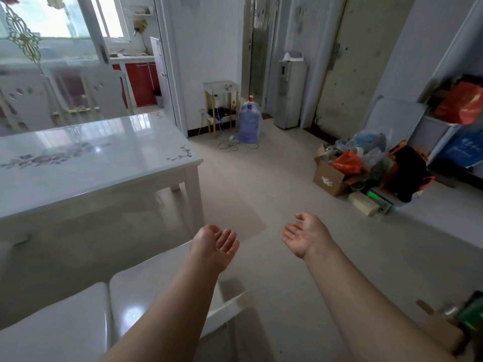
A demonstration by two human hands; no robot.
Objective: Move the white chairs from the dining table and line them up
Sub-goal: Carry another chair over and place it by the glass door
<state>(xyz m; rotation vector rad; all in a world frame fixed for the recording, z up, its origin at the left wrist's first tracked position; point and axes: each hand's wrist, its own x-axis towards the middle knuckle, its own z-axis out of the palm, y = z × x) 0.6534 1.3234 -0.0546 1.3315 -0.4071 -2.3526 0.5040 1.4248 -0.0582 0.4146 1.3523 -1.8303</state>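
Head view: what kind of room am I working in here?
Most likely a home dining area: a white dining table with white chairs, a kitchen with red cabinets behind it, and a water jug on the floor.

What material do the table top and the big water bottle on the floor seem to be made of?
Table top: probably glass or lacquered board, very glossy; it mirrors the window and carries a printed grey flower pattern. Water bottle: translucent blue plastic, light passing through it, with a red cap.

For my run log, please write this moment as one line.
left hand: open, empty | right hand: open, empty | white chairs: two side by side | dining table
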